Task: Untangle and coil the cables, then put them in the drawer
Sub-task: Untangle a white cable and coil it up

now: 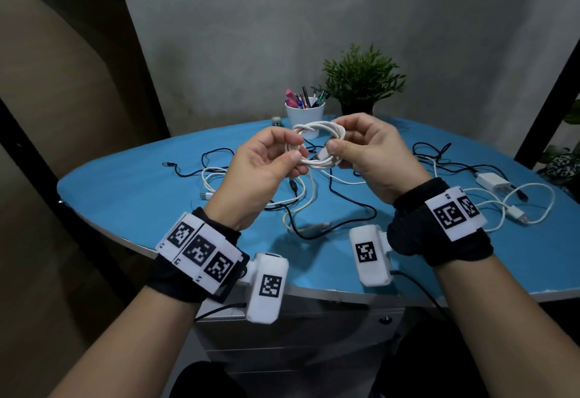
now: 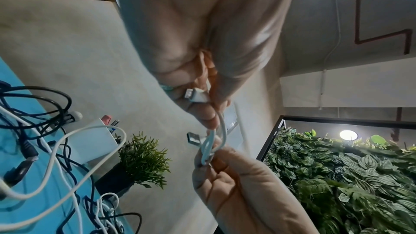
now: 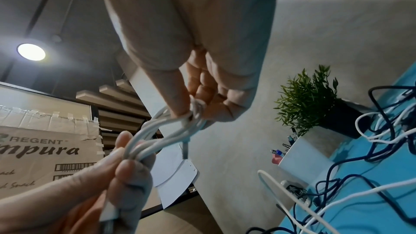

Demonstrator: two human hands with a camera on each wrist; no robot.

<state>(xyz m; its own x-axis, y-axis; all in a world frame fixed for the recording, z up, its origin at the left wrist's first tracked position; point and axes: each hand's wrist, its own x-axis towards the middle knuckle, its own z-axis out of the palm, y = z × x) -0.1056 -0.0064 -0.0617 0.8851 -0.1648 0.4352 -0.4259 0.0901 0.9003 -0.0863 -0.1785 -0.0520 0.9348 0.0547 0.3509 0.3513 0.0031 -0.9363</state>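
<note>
Both hands hold a white cable coil [image 1: 314, 146] in the air above the blue table [image 1: 131, 196]. My left hand [image 1: 293, 148] pinches the coil's left side between thumb and fingers. My right hand [image 1: 335, 138] grips the right side, thumb near a USB plug [image 1: 321, 156]. In the left wrist view the left hand [image 2: 209, 113] holds a white plug [image 2: 195, 95] against the strands [image 2: 211, 141]. The right wrist view shows the right hand [image 3: 191, 111] and the bundled loops [image 3: 157, 131]. Loose black cables [image 1: 345, 206] and white cables [image 1: 301, 196] lie tangled on the table.
A white pen cup [image 1: 304, 115] and a potted plant [image 1: 361, 80] stand at the table's back. A white charger [image 1: 492, 181] with its cable lies at the right. A grey drawer unit [image 1: 298, 335], shut, sits under the table's front edge.
</note>
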